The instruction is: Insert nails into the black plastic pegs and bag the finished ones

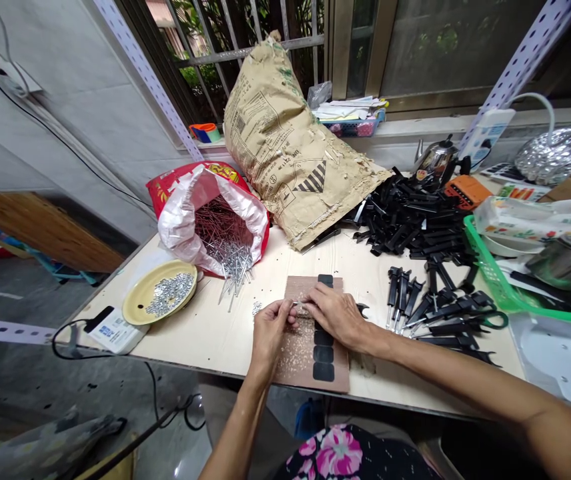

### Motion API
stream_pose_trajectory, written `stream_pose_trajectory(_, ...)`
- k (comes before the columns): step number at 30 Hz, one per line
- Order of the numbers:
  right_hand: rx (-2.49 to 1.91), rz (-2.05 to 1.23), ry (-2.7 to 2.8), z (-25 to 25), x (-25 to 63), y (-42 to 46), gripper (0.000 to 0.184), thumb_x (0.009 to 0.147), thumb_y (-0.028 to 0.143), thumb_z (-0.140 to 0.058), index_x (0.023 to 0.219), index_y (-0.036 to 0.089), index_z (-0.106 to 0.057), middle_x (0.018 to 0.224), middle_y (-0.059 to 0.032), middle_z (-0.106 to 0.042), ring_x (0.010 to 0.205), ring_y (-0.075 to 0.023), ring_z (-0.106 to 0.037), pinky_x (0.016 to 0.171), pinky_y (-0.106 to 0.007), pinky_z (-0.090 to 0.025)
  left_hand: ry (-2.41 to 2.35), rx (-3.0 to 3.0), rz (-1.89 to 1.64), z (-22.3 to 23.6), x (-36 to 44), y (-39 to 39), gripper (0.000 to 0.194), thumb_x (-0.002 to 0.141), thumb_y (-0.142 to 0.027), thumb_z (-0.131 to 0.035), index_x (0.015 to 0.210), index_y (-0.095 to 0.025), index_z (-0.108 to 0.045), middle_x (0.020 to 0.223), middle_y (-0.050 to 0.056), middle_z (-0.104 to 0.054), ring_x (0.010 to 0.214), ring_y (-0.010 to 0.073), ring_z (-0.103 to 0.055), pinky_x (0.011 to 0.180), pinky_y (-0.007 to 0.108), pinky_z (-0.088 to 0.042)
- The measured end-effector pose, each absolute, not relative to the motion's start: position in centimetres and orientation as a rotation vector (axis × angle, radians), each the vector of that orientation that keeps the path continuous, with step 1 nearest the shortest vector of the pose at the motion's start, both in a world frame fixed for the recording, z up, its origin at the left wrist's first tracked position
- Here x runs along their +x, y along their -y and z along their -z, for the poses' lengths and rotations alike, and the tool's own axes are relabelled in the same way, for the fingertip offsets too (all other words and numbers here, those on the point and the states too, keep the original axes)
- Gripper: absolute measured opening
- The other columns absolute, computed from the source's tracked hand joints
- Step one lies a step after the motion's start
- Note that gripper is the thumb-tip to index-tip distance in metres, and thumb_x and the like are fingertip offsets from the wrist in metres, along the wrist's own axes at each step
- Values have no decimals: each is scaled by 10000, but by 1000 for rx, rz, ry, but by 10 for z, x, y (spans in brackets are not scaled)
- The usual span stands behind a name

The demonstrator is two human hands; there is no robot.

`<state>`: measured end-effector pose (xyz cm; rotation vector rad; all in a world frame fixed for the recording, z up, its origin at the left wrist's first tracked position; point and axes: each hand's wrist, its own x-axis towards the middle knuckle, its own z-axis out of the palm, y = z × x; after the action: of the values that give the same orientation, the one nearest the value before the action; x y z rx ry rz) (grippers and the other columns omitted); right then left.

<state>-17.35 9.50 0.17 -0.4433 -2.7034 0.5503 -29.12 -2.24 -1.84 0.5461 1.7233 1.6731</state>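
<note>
Over a brown board my two hands meet fingertip to fingertip. My left hand is closed in a pinch on a small shiny metal piece, too small to name. My right hand lies across a row of black square pads on the board, its fingers bent together and touching the same spot. A dark hooked tip pokes out beyond the right hand; whether that hand grips it is hidden. Pale crumbs are scattered over the board. A few tiny metal bits lie left of it.
At left are a yellow dish of small metal parts and a red-and-white bag spilling long metal pins. A big paper sack leans behind. Black plastic parts pile up right, near finished-looking pieces and a green basket.
</note>
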Motion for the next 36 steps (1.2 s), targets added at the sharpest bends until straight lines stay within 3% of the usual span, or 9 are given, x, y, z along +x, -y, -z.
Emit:
stream_pose_trajectory(4, -469, -467, 2750, -4, -173, -95, 253, 966, 285, -386, 867, 173, -589, 845, -43, -599, 785, -143, -565, 613, -239, -365, -1759, 590, -1632, 22, -292, 23, 311, 766, -447, -628, 706, -142, -639, 615, -15, -593, 539, 100, -521, 558, 213, -417)
stream_pose_trajectory(9, -379, -703, 2686, 4, -171, -98, 212, 966, 290, -386, 972, 169, -560, 923, -51, -579, 793, -133, -558, 635, -225, -398, -1790, 635, -1565, 18, -293, 21, 330, 782, -456, -600, 697, -139, -632, 614, -11, -595, 540, 107, -527, 560, 217, -421)
stream_pose_trajectory(17, -310, -1010, 2538, 15, -171, -104, 156, 929, 310, -481, 910, 169, -546, 825, -23, -547, 772, -134, -529, 697, -244, -421, -1834, 669, -1503, 16, -293, 19, 332, 761, -459, -614, 705, -134, -647, 619, -9, -605, 533, 103, -527, 542, 208, -421)
stream_pose_trajectory(21, -316, -854, 2622, 10, -163, -105, 178, 952, 256, -413, 959, 182, -574, 874, -35, -543, 766, -134, -524, 661, -242, -418, -1805, 633, -1496, 19, -288, 17, 357, 756, -479, -615, 694, -129, -644, 605, -12, -592, 521, 99, -521, 522, 206, -424)
stream_pose_trajectory(24, -372, -753, 2634, 12, -156, -112, 205, 953, 273, -415, 983, 208, -606, 935, -43, -539, 786, -133, -531, 640, -233, -416, -1882, 707, -1445, 19, -284, 15, 401, 787, -506, -565, 826, -127, -691, 685, 17, -627, 559, 119, -549, 542, 232, -458)
stream_pose_trajectory(26, -419, -764, 2607, 17, -153, -123, 184, 941, 283, -451, 997, 217, -615, 950, -38, -547, 818, -131, -542, 671, -232, -424, -2017, 845, -1387, 19, -282, 16, 435, 843, -499, -487, 990, -142, -687, 844, 60, -664, 660, 154, -599, 621, 279, -502)
stream_pose_trajectory(29, -503, -736, 2588, 25, -152, -145, 182, 937, 298, -466, 978, 211, -621, 917, -32, -568, 836, -136, -545, 709, -244, -425, -2299, 1184, -1243, 26, -282, 22, 416, 912, -421, -397, 1158, -176, -625, 1113, 106, -643, 1004, 228, -596, 893, 391, -477)
stream_pose_trajectory(32, -505, -595, 2629, 29, -157, -168, 212, 943, 324, -451, 941, 214, -631, 917, -40, -578, 879, -158, -514, 695, -251, -412, -2447, 1549, -996, 40, -283, 30, 417, 934, -340, -373, 1283, -170, -524, 1322, 113, -538, 1314, 269, -372, 1064, 462, -343)
stream_pose_trajectory(36, -496, -337, 2725, 33, -156, -173, 252, 952, 297, -427, 844, 181, -623, 824, -46, -563, 836, -174, -465, 605, -249, -371, -2510, 1788, -718, 60, -281, 35, 470, 942, -301, -354, 1385, -147, -378, 1461, 115, -379, 1407, 275, -160, 1090, 485, -321)
